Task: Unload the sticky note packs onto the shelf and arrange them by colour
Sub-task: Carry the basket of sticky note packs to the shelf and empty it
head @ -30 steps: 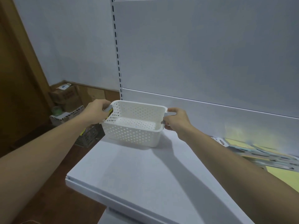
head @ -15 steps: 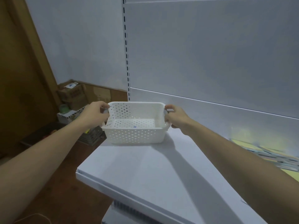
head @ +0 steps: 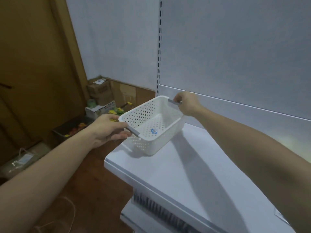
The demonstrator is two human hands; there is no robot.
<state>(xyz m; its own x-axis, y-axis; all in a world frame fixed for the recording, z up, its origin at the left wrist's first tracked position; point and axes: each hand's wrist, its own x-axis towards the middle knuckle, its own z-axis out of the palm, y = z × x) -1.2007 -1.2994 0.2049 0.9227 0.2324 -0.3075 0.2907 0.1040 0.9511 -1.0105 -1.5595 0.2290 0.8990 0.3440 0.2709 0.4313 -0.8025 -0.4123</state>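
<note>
Left hand [head: 107, 130] is curled round the near grey handle [head: 133, 131] of 1 white basket [head: 170, 125]; right hand [head: 186, 103] is curled round the far grey handle [head: 175, 102]. Basket lies at an angle over the left end of the white shelf [head: 176, 174]; contact with the shelf cannot be determined. 1 blue sticker [head: 154, 131] marks the basket floor. Cardboard boxes [head: 101, 91] stand far left.

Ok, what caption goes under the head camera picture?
Left hand and right hand hold the empty white basket over the shelf.
</note>
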